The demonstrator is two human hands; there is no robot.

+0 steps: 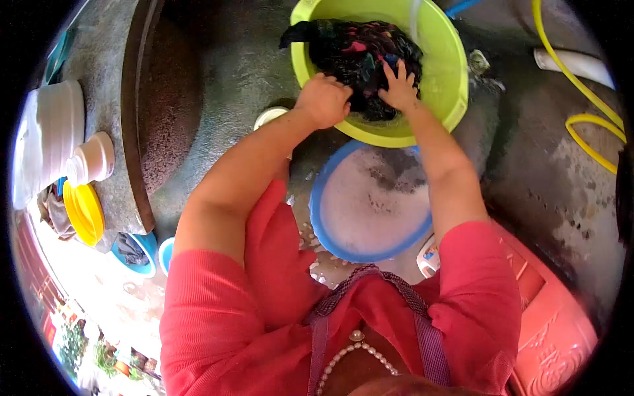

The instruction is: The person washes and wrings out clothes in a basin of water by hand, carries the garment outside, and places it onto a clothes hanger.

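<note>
While the dark patterned cloth point(370, 56) lies in the lime-green basin point(457, 86), one end over its rim, your left hand point(323, 100) curls at the cloth's near edge, though whether it grips I cannot tell; your right hand point(400, 89) touches it, fingers spread, unclasped. A sudsy blue tub point(360, 218) sits beside the basin.

Washing area with wet floor point(541, 178), lime-green basin point(458, 99), sudsy blue tub point(316, 201), yellow hose point(541, 30).
</note>
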